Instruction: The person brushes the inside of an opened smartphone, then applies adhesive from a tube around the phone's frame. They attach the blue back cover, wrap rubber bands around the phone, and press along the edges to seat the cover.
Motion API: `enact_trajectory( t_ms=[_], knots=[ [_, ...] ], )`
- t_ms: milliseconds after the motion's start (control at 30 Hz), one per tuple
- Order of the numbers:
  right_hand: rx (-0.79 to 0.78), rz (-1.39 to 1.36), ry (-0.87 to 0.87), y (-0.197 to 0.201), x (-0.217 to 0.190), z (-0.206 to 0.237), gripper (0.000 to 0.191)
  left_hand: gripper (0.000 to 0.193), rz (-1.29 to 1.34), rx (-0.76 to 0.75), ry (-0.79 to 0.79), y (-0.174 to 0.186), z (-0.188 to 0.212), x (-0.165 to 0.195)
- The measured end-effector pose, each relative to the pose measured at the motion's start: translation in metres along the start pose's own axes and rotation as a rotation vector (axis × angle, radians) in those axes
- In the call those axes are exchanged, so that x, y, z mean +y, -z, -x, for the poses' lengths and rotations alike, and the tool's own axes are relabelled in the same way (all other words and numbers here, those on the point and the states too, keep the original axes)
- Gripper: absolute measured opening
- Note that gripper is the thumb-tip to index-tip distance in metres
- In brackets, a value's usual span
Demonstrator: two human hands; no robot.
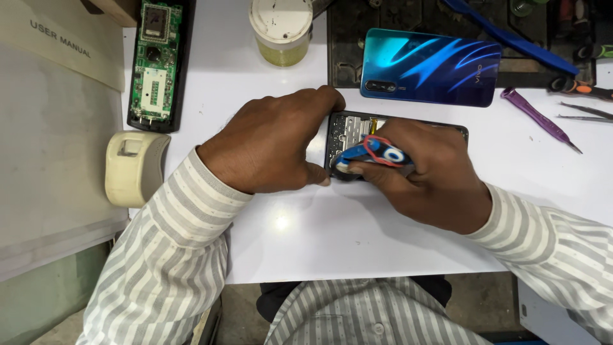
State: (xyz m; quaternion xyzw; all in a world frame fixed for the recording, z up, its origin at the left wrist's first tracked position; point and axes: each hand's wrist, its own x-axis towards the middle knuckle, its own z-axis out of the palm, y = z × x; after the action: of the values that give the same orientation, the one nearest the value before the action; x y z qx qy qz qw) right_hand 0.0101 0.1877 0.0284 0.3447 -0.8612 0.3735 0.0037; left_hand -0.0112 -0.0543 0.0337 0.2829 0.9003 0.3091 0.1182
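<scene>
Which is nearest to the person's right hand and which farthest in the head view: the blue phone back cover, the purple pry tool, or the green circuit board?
From the right hand:
1. Blue phone back cover, just above the hand.
2. Purple pry tool, off to the right.
3. Green circuit board, far at the top left, beyond the left hand.

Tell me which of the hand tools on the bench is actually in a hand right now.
The blue-handled tool with a red band, gripped by the right hand over the opened phone. The purple pry tool and the long blue one lie untouched farther back.
</scene>
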Motion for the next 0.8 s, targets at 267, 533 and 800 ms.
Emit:
enact_trajectory(
  t_ms=[267, 533, 800],
  knots=[
    [-0.030, -0.030, -0.047, 0.0032, -0.0007, -0.0026, 0.026, 0.082, 0.002, 0.003, -0.016, 0.0011, 0.0008, -0.0015],
    [-0.030, -0.103, -0.091, -0.0044, 0.0019, -0.0087, 0.023, 0.083, 0.001, -0.007, -0.001, 0.0017, -0.0002, -0.0007],
    [-0.010, -0.117, -0.096, -0.0047, 0.0018, -0.0095, 0.020, 0.084, 0.009, -0.042, 0.063, 0.0019, 0.0009, -0.0003]
  ],
)
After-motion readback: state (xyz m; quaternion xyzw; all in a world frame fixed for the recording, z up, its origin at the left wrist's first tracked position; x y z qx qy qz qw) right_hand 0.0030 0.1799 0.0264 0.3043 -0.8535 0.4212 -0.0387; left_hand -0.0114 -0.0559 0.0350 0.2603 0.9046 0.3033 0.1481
